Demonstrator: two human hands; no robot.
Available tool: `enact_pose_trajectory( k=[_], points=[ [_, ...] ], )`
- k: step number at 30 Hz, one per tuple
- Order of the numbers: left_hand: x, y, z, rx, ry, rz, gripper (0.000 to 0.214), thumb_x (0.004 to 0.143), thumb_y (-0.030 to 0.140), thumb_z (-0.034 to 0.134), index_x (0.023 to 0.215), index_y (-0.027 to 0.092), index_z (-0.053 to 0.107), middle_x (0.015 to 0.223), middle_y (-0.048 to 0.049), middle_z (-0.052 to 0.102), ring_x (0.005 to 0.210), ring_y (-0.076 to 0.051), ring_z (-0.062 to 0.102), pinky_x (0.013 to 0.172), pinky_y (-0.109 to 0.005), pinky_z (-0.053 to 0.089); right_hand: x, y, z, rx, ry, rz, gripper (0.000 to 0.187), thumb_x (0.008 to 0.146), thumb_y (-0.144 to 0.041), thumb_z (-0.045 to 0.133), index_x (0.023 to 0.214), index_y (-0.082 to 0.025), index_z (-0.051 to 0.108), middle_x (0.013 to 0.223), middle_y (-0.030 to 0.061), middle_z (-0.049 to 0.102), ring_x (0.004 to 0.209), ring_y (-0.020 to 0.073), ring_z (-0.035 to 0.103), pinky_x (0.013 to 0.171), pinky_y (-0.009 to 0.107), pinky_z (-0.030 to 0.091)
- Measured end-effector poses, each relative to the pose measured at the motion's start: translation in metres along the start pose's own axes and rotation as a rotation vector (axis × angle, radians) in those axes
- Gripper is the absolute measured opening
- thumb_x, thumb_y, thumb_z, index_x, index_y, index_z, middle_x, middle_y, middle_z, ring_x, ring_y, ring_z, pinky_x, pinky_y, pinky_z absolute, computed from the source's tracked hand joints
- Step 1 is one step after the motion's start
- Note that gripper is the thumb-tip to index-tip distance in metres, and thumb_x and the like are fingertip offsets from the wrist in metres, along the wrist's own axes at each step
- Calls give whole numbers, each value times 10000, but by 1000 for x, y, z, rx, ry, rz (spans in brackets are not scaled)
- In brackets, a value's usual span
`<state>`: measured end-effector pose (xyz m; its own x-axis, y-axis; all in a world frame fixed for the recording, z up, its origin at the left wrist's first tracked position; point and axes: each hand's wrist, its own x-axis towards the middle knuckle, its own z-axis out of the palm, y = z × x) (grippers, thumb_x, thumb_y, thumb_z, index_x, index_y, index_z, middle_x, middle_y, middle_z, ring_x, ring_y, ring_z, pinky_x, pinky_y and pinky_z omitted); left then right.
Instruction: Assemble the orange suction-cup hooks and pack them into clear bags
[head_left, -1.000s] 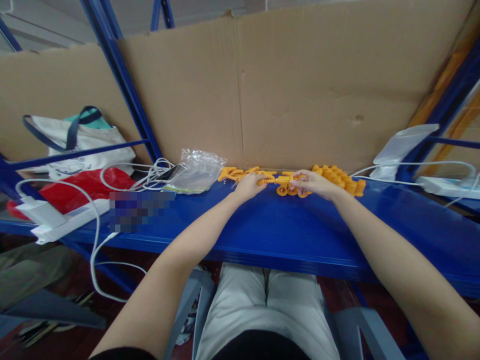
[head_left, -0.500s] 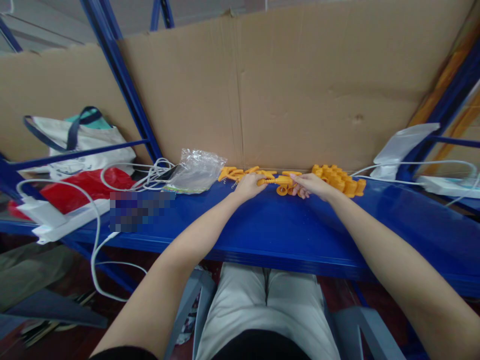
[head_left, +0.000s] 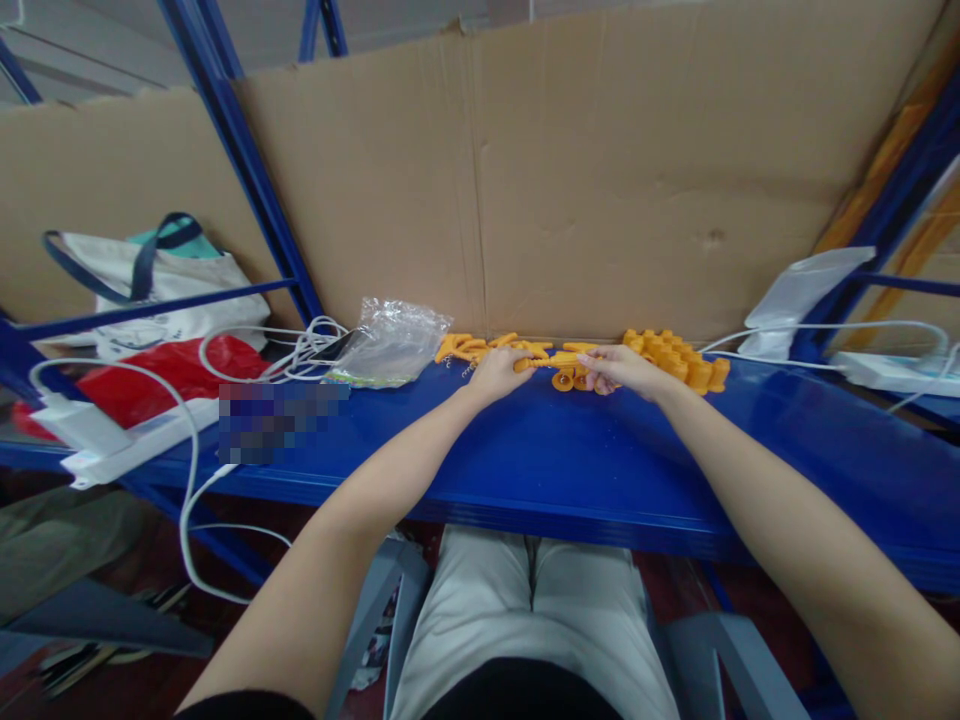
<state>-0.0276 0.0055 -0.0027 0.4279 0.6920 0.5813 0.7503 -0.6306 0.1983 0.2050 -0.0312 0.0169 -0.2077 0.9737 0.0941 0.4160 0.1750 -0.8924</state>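
Observation:
Between my two hands is a slim orange plastic part (head_left: 553, 362), held level just above the blue shelf. My left hand (head_left: 501, 374) is closed around its left end. The fingers of my right hand (head_left: 611, 368) pinch its right end. Orange round pieces (head_left: 564, 381) lie under it, close to my right fingers. Left of and behind my left hand is a pile of orange parts (head_left: 466, 346) with small metal springs showing. To the right of my right hand stands a cluster of orange blocky pieces (head_left: 679, 362). My fingers hide both ends of the held part.
A clear plastic bag (head_left: 394, 340) lies left of the parts. Further left are white cables (head_left: 307, 350), a power strip (head_left: 142, 440), a red bag (head_left: 176, 375) and a cloth tote (head_left: 161, 285). Cardboard (head_left: 600, 170) walls off the back of the blue shelf (head_left: 570, 470).
My right fingers have shifted slightly on the orange part, and more of the round pieces beneath shows. My left hand stays nearly still.

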Motion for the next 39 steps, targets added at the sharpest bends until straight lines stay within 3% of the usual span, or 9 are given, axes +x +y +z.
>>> enact_pose_trajectory(
  k=[13,18,24,29,35,39],
  points=[
    [-1,0,3,-3,32,16,266,812,202,697,1070,215,760,998,-54,780,951,-217,714,907,-369,551,-10,-18,1,-96,89,-29,472,880,-495,661,549,-180,543,448,10,555,382,71,442,395,200,357],
    [-1,2,3,3,84,37,271,818,188,683,1072,236,761,1063,-42,772,1011,-207,703,938,-349,543,-8,-14,4,-45,113,12,496,906,-549,593,574,-184,544,440,14,543,363,77,421,389,215,344],
    [-1,5,-1,2,61,1,280,806,166,701,1077,207,759,1072,-64,765,1025,-222,701,940,-348,542,-9,-17,6,-36,130,39,485,914,-542,583,585,-192,522,433,16,540,350,74,422,366,212,307],
    [-2,5,-1,5,48,-5,279,849,214,670,1121,208,734,1111,-69,752,1058,-226,691,963,-362,535,-4,-13,7,6,143,31,453,885,-594,597,673,-195,563,470,21,568,371,97,468,373,222,357],
    [-6,7,-1,8,-11,-3,591,903,277,622,1465,205,454,1391,-108,607,1248,-244,595,1050,-374,484,9,-1,1,85,331,-118,383,874,-574,620,757,-218,541,638,50,662,440,115,550,420,239,454],
    [-6,6,0,2,-43,7,608,926,258,565,1499,178,378,1433,-116,566,1280,-242,569,1066,-374,474,18,11,-8,38,515,-228,375,855,-579,630,937,-219,567,778,62,699,502,144,603,496,289,514]
  ],
)
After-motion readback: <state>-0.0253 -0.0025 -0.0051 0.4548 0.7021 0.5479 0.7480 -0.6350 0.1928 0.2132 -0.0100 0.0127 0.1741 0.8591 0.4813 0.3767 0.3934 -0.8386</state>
